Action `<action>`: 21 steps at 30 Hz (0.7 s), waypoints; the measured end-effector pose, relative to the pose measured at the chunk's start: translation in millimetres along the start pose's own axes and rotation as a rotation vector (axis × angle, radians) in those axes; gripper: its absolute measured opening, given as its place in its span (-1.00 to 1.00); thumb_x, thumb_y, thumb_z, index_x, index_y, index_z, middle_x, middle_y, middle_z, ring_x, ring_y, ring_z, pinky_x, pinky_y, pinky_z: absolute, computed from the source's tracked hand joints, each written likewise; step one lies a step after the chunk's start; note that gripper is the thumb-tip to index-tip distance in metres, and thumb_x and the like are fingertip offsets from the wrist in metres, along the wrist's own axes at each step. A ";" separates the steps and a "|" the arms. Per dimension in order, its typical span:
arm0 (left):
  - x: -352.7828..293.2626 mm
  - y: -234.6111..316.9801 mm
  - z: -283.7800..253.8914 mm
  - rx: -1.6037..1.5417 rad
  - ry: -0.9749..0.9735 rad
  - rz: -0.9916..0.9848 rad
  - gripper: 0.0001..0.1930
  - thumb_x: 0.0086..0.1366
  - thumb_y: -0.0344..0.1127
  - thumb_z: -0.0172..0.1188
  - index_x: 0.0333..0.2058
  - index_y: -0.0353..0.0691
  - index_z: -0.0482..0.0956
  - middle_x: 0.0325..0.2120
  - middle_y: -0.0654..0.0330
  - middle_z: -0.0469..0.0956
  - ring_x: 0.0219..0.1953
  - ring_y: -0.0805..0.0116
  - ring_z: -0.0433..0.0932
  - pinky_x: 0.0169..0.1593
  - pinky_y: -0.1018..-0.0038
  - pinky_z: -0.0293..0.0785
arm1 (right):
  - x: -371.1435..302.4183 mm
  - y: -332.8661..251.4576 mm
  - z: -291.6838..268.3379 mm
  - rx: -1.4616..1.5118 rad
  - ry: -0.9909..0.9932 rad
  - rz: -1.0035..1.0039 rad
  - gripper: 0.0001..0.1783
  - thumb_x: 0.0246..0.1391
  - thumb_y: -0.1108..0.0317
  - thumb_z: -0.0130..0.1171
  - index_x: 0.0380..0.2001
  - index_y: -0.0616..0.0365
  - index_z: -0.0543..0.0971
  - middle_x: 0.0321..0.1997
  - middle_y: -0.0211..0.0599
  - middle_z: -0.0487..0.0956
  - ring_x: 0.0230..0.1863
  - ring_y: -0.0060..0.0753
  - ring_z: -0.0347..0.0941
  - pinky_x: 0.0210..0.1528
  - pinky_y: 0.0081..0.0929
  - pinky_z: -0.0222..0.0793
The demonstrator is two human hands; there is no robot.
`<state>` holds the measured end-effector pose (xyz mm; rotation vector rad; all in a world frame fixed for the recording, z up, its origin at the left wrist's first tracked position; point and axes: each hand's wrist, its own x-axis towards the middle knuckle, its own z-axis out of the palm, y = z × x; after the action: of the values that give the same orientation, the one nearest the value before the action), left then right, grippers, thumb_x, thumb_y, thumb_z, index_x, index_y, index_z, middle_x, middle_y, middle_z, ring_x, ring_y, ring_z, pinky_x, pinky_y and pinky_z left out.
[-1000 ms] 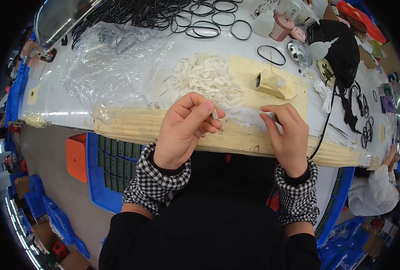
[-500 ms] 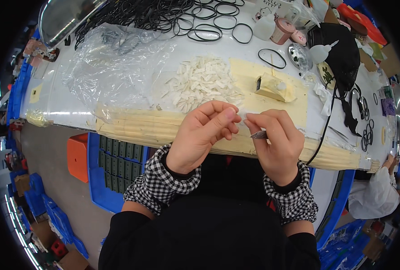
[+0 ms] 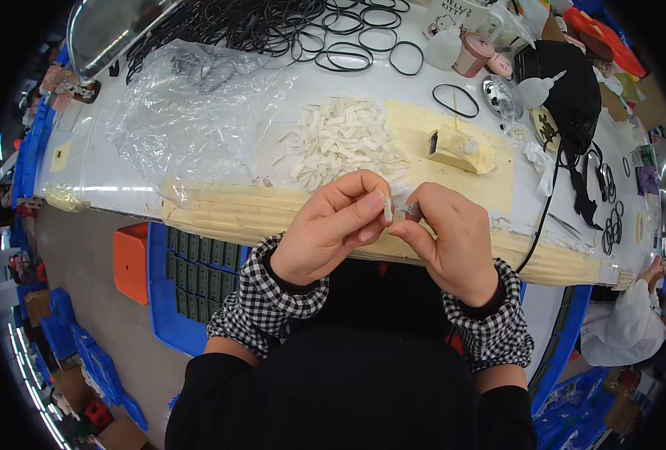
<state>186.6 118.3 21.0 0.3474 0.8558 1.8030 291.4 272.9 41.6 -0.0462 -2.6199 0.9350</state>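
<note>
Over the taped front edge of the table, my left hand point(image 3: 325, 229) pinches a small white strip point(image 3: 388, 210) between thumb and forefinger. Close beside it on the right, my right hand point(image 3: 457, 244) grips a small grey metal blade point(image 3: 412, 211), its tip turned toward the strip. Whether blade and strip touch, I cannot tell. Just beyond both hands lies a heap of similar white strips point(image 3: 344, 139) on the white tabletop. A block wrapped in yellow tape point(image 3: 460, 148) sits right of the heap on a yellow patch.
Clear plastic sheeting point(image 3: 190, 120) spreads left of the heap. Black rubber rings point(image 3: 348, 56) lie farther back. Tweezers point(image 3: 565, 224) and a black cable point(image 3: 547, 214) are at the right. Below the table stand a blue tray of dark green parts point(image 3: 172, 319) and an orange stool point(image 3: 130, 262).
My right hand has turned, bringing the blade up from below its fingers to beside my left fingertips. The white strip now shows clearly in my left pinch.
</note>
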 end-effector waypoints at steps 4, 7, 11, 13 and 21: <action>-0.5 -2.0 -4.8 -0.010 -0.035 -0.018 -0.86 0.41 -0.28 -0.01 -0.26 -0.21 0.41 -0.48 0.38 0.38 -0.51 0.67 0.22 -0.45 0.75 0.13 | 2.1 -2.5 0.2 -0.019 -0.037 -0.014 -0.64 -0.03 0.07 0.25 -0.52 0.10 0.39 -0.61 -0.36 0.38 -0.56 -0.25 0.39 -0.55 -0.37 0.27; -0.9 -2.5 -5.3 -0.018 -0.038 -0.025 -0.86 0.41 -0.28 0.00 -0.26 -0.21 0.42 -0.49 0.39 0.37 -0.51 0.67 0.22 -0.46 0.75 0.12 | 1.9 -2.8 1.4 -0.011 -0.043 -0.014 -0.65 -0.02 0.07 0.24 -0.51 0.09 0.40 -0.61 -0.36 0.38 -0.56 -0.26 0.39 -0.55 -0.37 0.27; -1.2 -1.2 -4.2 -0.021 -0.042 -0.030 -0.86 0.41 -0.28 0.00 -0.26 -0.22 0.42 -0.50 0.40 0.37 -0.51 0.68 0.22 -0.45 0.75 0.12 | 0.9 -1.7 2.6 -0.018 -0.033 -0.026 -0.65 -0.02 0.07 0.24 -0.51 0.09 0.40 -0.62 -0.36 0.36 -0.57 -0.26 0.38 -0.57 -0.37 0.26; -1.3 -1.2 -4.4 -0.002 -0.039 -0.022 -0.86 0.41 -0.28 0.00 -0.27 -0.22 0.41 -0.50 0.40 0.36 -0.51 0.68 0.22 -0.45 0.75 0.12 | -0.1 -0.4 3.9 -0.036 -0.027 -0.043 -0.65 -0.02 0.06 0.24 -0.52 0.09 0.41 -0.63 -0.36 0.35 -0.58 -0.27 0.36 -0.57 -0.37 0.25; -2.9 0.0 -3.1 0.029 -0.029 -0.013 -0.86 0.40 -0.27 0.01 -0.29 -0.22 0.42 -0.50 0.40 0.36 -0.52 0.68 0.21 -0.45 0.74 0.12 | 0.7 -3.7 2.4 -0.065 -0.006 -0.035 -0.65 -0.05 0.05 0.26 -0.53 0.08 0.41 -0.64 -0.37 0.32 -0.59 -0.28 0.34 -0.58 -0.38 0.24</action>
<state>185.9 114.5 19.3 0.3851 0.8625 1.7707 290.2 268.7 42.4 -0.0139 -2.6471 0.8393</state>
